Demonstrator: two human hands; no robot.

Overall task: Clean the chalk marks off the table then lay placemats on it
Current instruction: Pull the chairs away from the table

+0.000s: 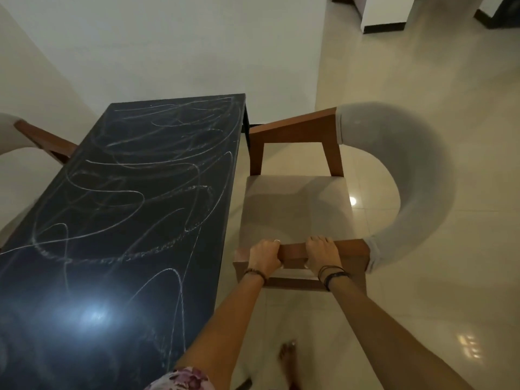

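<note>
Nearest us, both hands grip the wooden arm of a chair (292, 209) that stands on the floor just beside the table's right long edge. Our left hand (264, 256) curls over the rail toward its table end, and our right hand (320, 253) wraps the same rail a little further out, fingers folded over the top (both wrists carry dark bands). Neither hand holds a cloth or a placemat, and we see neither thing anywhere in view.

The table (225, 209) lies to the left of our hands, its long axis running away from us toward the far wall. Our left hand is the nearer one to it, close to the right edge but not touching it. The chalk marks (135, 175) loop across the dark top from the near end to the far corners, apparently untouched, so we judge the cleaning not yet begun and the chair the thing being shifted to open access to that right edge.

Farther off, a second chair (42, 139) sits at the table's left edge, partly tucked under.
</note>
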